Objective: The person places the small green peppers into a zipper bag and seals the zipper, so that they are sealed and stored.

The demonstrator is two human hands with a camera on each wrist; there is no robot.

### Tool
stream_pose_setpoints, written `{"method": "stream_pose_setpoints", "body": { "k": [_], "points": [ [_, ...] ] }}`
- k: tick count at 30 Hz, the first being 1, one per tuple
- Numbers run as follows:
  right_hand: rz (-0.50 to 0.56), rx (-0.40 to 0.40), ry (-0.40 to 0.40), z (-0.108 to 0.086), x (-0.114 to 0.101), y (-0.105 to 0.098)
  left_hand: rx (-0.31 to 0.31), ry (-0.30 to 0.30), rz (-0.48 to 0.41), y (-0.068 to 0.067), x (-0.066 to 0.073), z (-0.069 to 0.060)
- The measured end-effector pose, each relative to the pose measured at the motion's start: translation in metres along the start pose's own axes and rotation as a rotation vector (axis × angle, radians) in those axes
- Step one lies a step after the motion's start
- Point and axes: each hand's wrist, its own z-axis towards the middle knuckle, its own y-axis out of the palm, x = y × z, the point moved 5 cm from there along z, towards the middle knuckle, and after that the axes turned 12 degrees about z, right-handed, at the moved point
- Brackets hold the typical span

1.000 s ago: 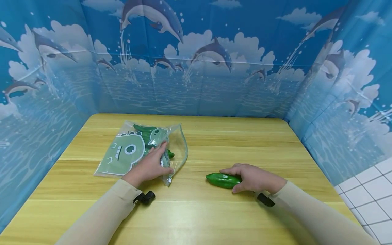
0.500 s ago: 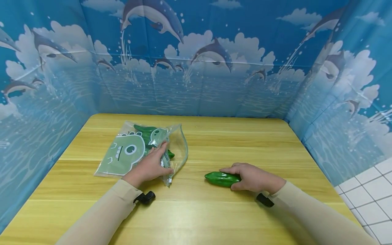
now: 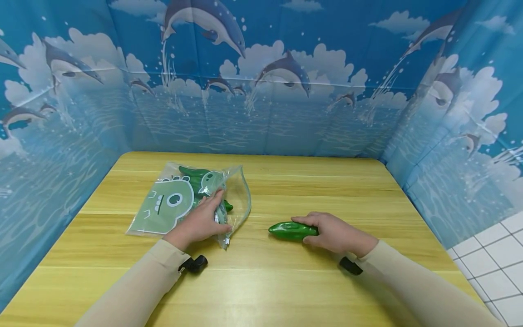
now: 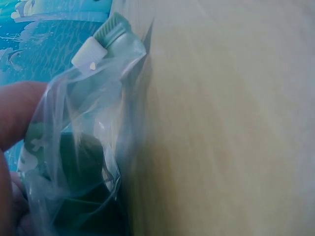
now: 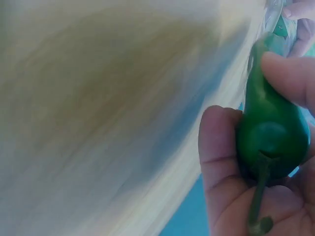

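Observation:
My right hand [image 3: 333, 232] grips a glossy green pepper [image 3: 288, 230], its tapered tip pointing left. In the right wrist view, the pepper's stem [image 5: 260, 196] lies over the palm, and fingers and thumb wrap the body. A shadow on the wood suggests it is off the table. At the left, a clear zip bag [image 3: 157, 218] printed with a green monster lies on its side, mouth toward the right. My left hand [image 3: 199, 223] holds the bag near its mouth. Green peppers [image 3: 192, 172] show inside, partly hidden by the print and the hand.
The light wooden table [image 3: 261, 286] spreads under both hands. A dolphin-print blue curtain [image 3: 261, 122] borders its back and sides. White tiles [image 3: 498, 254] show beyond the right edge. The bag's plastic slider [image 4: 89, 53] sits at its near corner.
My right hand has moved slightly left and away from me, carrying the green pepper toward the bag. The left hand and the bag stay where they were.

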Motion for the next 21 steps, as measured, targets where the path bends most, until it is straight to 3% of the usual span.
{"method": "stream_pose_setpoints", "body": {
  "k": [12, 21],
  "points": [
    [0.035, 0.111, -0.027, 0.009, -0.008, -0.004, 0.002, 0.007, -0.003, 0.001, -0.001, 0.001],
    [0.024, 0.166, -0.015, 0.027, -0.020, -0.006, 0.004, 0.008, -0.006, 0.000, -0.002, 0.002]
  ]
}}
